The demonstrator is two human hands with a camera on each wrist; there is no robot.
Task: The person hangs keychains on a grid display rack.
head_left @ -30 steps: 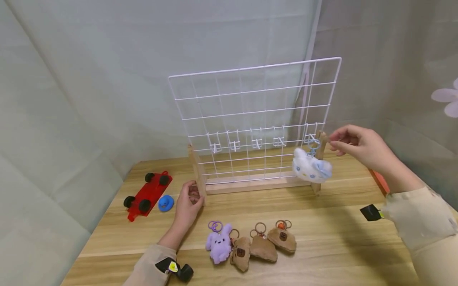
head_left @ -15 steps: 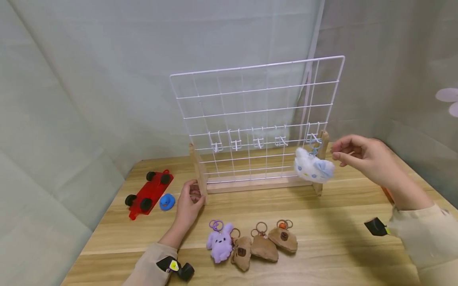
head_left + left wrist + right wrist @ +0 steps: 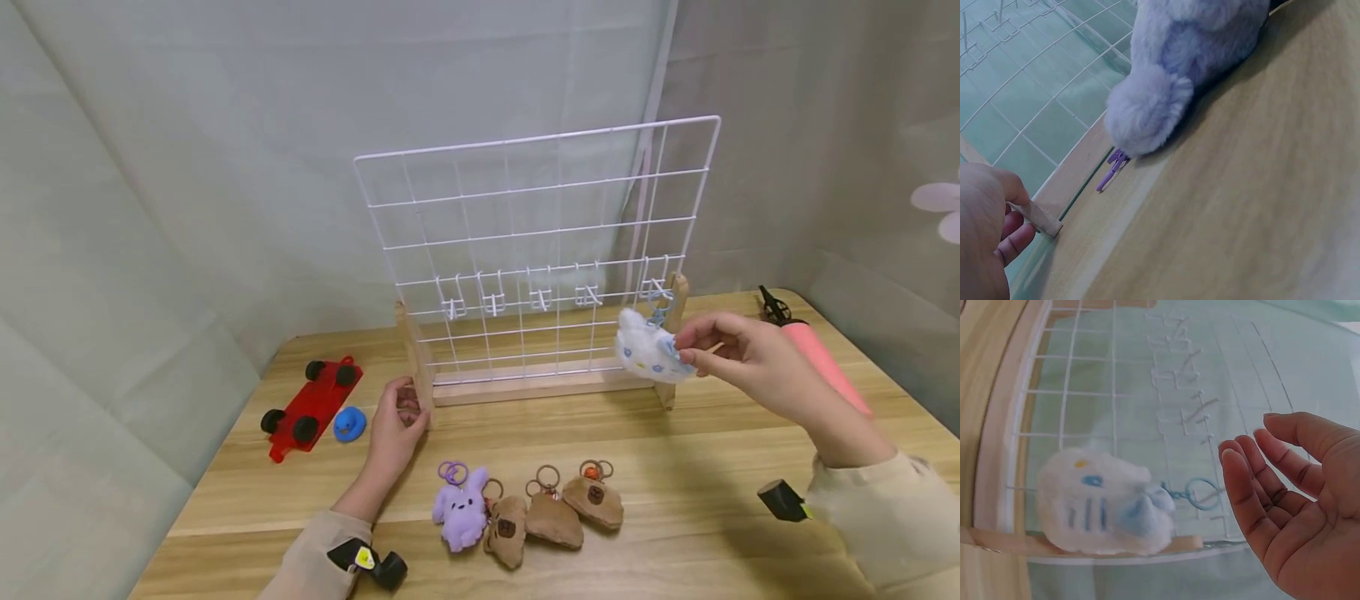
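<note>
White fluff, short nap: cat (image 3: 639,348) hanging by a thin blue ring (image 3: 1189,492) at the rightmost hook (image 3: 656,287) of the rack (image 3: 557,232), close to the right leg (image 3: 678,297). Pale-blue bow (image 3: 1138,515) at one ear. Rack of slim white wire, square mesh, flat wooden legs, wooden rail (image 3: 540,387), toward the far edge of the tabletop (image 3: 525,437). Tabletop pale, streaked wood grain.

Hands: left hand (image 3: 397,427) curled round the foot of the left leg (image 3: 416,357); right hand (image 3: 750,362) loosely bent, tips apart, holding nothing. Head view lays its fingertips over the bow; right wrist view shows a gap between fingers and cat, also dark whisker stripes.

Nearer side: row of soft plush keychains. Purple rabbit (image 3: 460,517), then three brown plushes (image 3: 553,525), lumpy and rounded, brown rings. Left wrist view adds a round pompom tail (image 3: 1147,109) and purple clasp (image 3: 1111,170); head view gives the rabbit's face.

Toward left edge: red car (image 3: 317,408), glossy, round black wheels; small blue duck (image 3: 349,424) beside it. Near right edge: pink cylinder (image 3: 823,360), partly hidden by the right wrist. Creased pale curtain (image 3: 225,167) behind.
</note>
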